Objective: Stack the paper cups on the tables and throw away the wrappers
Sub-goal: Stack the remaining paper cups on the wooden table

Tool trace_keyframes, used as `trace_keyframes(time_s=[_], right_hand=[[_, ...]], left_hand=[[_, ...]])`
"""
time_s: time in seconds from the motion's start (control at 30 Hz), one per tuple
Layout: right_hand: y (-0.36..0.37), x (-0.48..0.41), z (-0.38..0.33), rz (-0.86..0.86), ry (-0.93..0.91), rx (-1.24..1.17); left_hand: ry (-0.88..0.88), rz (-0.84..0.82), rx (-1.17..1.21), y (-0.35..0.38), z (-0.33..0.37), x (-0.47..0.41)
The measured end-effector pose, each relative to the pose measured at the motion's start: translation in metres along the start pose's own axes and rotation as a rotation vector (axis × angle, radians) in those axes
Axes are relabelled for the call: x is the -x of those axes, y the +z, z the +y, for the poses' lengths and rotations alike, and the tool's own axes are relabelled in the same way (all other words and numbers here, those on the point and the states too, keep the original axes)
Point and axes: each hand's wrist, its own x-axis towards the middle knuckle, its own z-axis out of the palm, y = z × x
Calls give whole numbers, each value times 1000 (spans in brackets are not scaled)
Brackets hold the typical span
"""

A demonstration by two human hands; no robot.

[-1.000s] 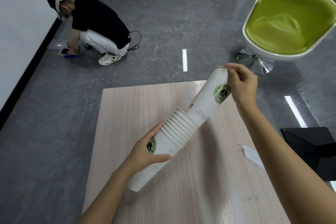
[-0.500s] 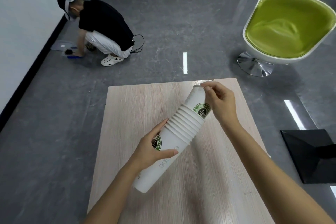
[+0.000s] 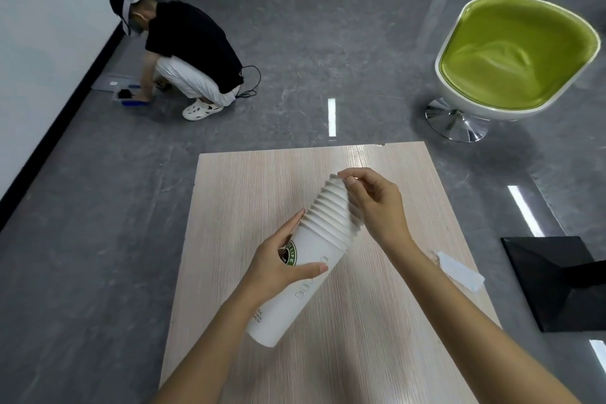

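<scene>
We hold the stack of paper cups (image 3: 323, 223) tilted over the table (image 3: 262, 180), our left hand (image 3: 278, 269) wrapped round its near end and our right hand (image 3: 377, 207) pinching the far rim. Nesting looks finished to us. Next we should stand it upright, then bin the wrapper (image 3: 459, 270) lying at the table's right edge.

Paper cups: one nested stack of paper cups (image 3: 306, 292), gripped by my left hand (image 3: 278, 269) and pinched at the top by my right hand (image 3: 377, 207). About a dozen rims show, packed too tightly for an exact count. Hands: two, both mine; table (image 3: 377, 354) beneath them: one; white wrapper scrap (image 3: 459, 269) just right of my right forearm: one. Beyond my hands: one green chair (image 3: 518, 56), one black stand base (image 3: 557, 282), one crouching person (image 3: 187, 56).
</scene>
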Motion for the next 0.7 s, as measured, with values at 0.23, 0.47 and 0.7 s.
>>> trace_keyframes(time_s=[0.23,0.47,0.7], right_hand=[[6,16,-2,63,-3,8],[8,25,-10,35,-4,27],[12,36,-7,22,63,138]], left_hand=[[13,6,8,1,0,7],[1,32,42,3,-4,19],[-20,152,180,-10,-7,28]])
